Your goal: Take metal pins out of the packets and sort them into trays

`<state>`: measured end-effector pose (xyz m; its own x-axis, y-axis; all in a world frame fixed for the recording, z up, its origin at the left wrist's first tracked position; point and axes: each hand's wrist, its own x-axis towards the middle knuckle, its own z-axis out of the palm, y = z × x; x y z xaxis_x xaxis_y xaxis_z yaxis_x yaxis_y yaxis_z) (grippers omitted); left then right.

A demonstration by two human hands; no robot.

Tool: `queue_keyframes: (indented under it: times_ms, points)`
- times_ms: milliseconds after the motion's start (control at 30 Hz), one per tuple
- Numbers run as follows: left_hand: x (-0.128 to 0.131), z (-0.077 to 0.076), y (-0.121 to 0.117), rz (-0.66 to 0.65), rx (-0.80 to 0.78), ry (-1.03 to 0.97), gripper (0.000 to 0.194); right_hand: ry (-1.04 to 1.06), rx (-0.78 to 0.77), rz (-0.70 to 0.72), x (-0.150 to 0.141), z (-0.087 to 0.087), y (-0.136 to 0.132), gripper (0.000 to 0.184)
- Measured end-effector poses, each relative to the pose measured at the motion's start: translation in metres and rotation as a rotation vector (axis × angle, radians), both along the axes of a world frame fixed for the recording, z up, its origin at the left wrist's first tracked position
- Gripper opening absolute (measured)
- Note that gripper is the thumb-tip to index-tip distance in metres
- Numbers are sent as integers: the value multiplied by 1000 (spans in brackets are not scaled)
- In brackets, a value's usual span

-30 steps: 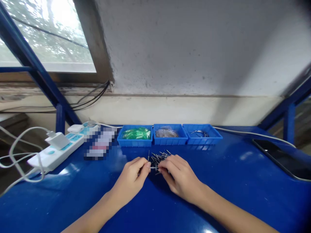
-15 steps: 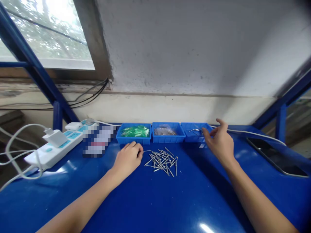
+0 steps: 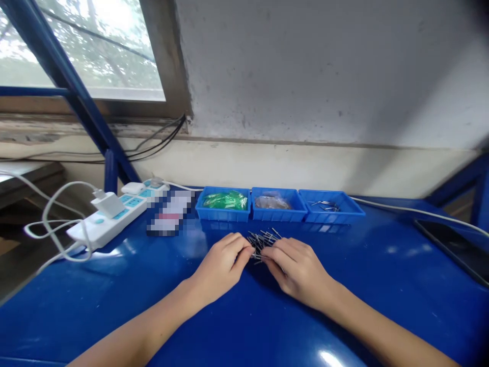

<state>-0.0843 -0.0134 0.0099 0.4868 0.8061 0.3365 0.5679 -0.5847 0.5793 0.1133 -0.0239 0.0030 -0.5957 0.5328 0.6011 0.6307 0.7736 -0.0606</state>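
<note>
My left hand (image 3: pixel 225 259) is closed in a pinch on a blind rivet (image 3: pixel 256 256), a thin silvery pin lying sideways between my hands. Its other end meets the fingertips of my right hand (image 3: pixel 296 265), which is closed too, thumb and fingers pinched. Just behind the fingers lies a loose pile of similar blind rivets (image 3: pixel 263 236) on the blue table, partly hidden by both hands. In the right-hand blue bin (image 3: pixel 353 208) are several more thin metal pieces.
A blue bin (image 3: pixel 223 216) holds green plastic packets; the middle bin (image 3: pixel 280 216) holds a clear bag of brownish pieces. On the left lie a white power strip (image 3: pixel 103 224) with looped cables and a blurred-out object (image 3: pixel 170 214). A dark phone (image 3: pixel 451 247) lies at right.
My right hand has come from above the right-hand bin to the pile, and its open fingers have closed. My left hand has shifted right with the rivet. The view has turned slightly.
</note>
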Motion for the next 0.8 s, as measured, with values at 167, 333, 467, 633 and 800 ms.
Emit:
queue_keyframes:
  times_ms: [167, 333, 467, 633, 800]
  points:
    - [1, 2, -4, -5, -85, -39, 25, -12, 32, -4, 6, 6, -4, 14]
    - [0, 0, -2, 40, -104, -34, 29, -9, 48, -42, 1, 6, -7, 14]
    - [-2, -1, -3, -10, -138, -94, 15, 63, 39, -65, 1, 7, -6, 15]
    - [-2, 1, -6, -30, -72, -132, 9, 145, -57, -68, 4, 11, -6, 16]
    - [-3, -1, -4, 8, -63, -94, 18, 183, -37, -18, 5, 11, -4, 14]
